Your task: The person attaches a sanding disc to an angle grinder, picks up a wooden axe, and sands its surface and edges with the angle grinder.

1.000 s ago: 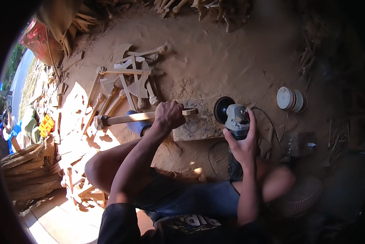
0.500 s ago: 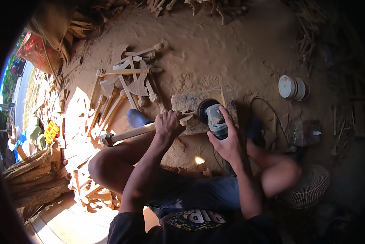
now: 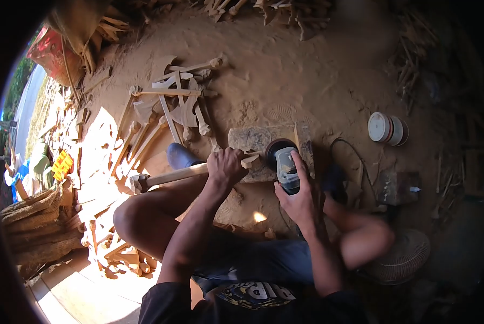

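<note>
- The long wooden piece (image 3: 178,175) lies aslant at the near edge of the block (image 3: 252,135): its knobbed end points left, past the bent left knee (image 3: 136,218), and its thinner end reaches right, over the block.
- The left hand (image 3: 225,166) is closed around it near that thinner end.
- The right hand (image 3: 302,201) wraps a power grinder (image 3: 286,168), thumb and forefinger spread along its head, the grip only partly closed.
- The grinder's dark round disc (image 3: 275,149) sits just beside the thinner end, so tool and wood meet or nearly meet there; contact, and whether the disc spins, cannot be told.
- Left of the block, a blue shoe (image 3: 181,156) rests on the ground (image 3: 306,75).
- Farther left and far, carved wooden pieces (image 3: 185,114) lie in a loose heap.
- To the right are a pale round container (image 3: 379,127), far, and a fan (image 3: 403,259), near.
</note>
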`<action>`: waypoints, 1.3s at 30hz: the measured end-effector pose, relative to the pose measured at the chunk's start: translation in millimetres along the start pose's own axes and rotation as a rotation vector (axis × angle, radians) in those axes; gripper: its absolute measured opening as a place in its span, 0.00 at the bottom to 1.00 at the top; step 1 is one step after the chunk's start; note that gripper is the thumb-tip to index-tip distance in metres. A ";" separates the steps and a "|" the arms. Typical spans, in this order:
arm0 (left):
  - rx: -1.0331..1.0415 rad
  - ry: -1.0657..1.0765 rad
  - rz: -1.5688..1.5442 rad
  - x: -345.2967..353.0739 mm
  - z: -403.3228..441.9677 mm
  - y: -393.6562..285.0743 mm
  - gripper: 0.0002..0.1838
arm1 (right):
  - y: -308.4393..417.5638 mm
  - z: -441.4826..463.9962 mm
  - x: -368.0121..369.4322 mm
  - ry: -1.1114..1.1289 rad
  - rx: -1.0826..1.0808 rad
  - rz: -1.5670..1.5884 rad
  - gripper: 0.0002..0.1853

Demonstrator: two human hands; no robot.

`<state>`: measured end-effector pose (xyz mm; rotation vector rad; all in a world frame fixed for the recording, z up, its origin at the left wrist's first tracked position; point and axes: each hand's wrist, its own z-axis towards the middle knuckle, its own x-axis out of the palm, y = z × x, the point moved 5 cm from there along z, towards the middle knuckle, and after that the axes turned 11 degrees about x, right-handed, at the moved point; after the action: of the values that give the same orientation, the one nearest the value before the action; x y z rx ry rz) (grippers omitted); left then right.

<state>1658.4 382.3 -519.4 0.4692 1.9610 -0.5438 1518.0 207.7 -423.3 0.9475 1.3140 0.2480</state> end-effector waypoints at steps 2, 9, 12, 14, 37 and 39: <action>0.009 0.017 -0.002 -0.5 0.9 0.8 0.28 | -1.7 0.7 0.5 -0.004 -0.008 0.046 0.46; 0.023 -0.060 0.069 5.1 0.7 0.0 0.28 | -0.9 3.4 4.2 0.069 0.016 0.052 0.47; 0.014 -0.038 0.056 4.9 1.5 0.6 0.28 | -0.4 2.4 3.2 0.079 0.060 0.067 0.47; 0.004 -0.015 0.041 0.8 0.4 -0.7 0.28 | -4.4 1.6 5.3 0.026 0.024 0.047 0.47; 0.006 -0.048 0.020 2.7 3.0 2.4 0.27 | -3.4 2.6 5.5 0.018 0.024 0.006 0.47; 0.005 -0.047 0.031 4.7 3.4 3.1 0.27 | -3.2 3.3 4.4 0.011 0.029 0.006 0.47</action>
<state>1660.6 383.5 -525.6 0.4856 1.9050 -0.5354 1521.2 207.1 -428.8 0.9763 1.3275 0.2398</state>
